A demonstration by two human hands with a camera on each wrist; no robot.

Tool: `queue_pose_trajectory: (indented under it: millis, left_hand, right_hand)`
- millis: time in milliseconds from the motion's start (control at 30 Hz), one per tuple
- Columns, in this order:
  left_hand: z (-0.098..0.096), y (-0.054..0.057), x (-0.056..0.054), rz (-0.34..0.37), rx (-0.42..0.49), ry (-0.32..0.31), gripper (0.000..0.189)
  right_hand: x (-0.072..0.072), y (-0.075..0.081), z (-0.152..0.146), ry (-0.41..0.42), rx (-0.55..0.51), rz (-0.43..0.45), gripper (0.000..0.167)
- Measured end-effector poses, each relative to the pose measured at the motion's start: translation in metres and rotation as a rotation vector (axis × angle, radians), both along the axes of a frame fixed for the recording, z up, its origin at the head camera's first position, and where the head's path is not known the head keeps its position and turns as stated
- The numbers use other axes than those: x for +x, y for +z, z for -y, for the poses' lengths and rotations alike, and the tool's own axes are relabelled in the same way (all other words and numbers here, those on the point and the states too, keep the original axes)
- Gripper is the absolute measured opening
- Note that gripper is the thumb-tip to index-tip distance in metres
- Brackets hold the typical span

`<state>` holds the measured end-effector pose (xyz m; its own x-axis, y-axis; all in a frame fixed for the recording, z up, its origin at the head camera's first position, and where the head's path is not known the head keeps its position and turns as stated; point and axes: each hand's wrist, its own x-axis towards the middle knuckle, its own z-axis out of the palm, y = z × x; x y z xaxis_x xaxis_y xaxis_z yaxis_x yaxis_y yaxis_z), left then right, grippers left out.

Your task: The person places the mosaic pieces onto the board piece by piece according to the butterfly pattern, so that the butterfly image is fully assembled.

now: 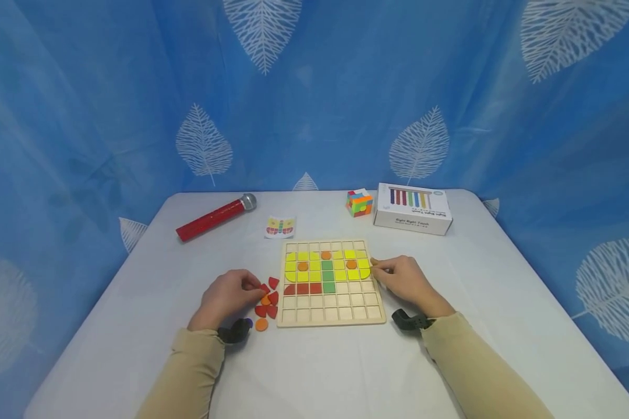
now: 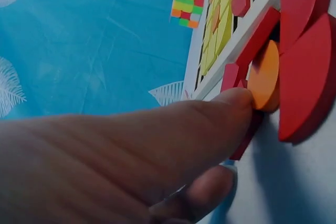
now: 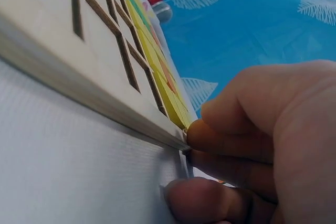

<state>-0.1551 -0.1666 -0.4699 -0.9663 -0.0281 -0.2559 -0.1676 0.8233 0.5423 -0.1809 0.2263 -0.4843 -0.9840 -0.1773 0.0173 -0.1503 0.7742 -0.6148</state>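
Note:
My left hand (image 1: pixel 230 297) is at the loose red and orange wooden pieces left of the board, its thumb and finger pinching a red piece (image 1: pixel 265 288). In the left wrist view the thumb partly hides that piece and meets an orange piece (image 2: pixel 265 77), with red quarter-round pieces (image 2: pixel 310 77) beyond. My right hand (image 1: pixel 405 278) grips the right edge of the wooden grid board (image 1: pixel 340 315), fingers bent at its rim. The board carries yellow tiles (image 1: pixel 314 257), green squares (image 1: pixel 328 276), orange rounds (image 1: pixel 303 266) and a row of red tiles (image 1: pixel 302 288).
A small pattern card (image 1: pixel 280 227) lies behind the board. A red microphone (image 1: pixel 215 219) is at the back left. At the back right stand a colourful puzzle cube (image 1: pixel 359 202) and a white box (image 1: pixel 413 209). One orange round (image 1: pixel 261 324) lies nearest the front.

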Motion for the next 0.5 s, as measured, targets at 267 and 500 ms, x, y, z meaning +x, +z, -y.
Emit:
queue_pose_trajectory:
  millis: [267,500]
  left_hand:
    - [-0.0041,0.0005,0.0015,0.011,0.032,0.009,0.035]
    - [-0.0069,0.0028,0.005,-0.004,0.05,0.027,0.032]
  right_hand:
    - [-0.0002,0.0007,0.0032,-0.022,0.007,0.015,0.03]
    - [0.0013,0.0001,0.0029,-0.022,0.002,0.015,0.03]
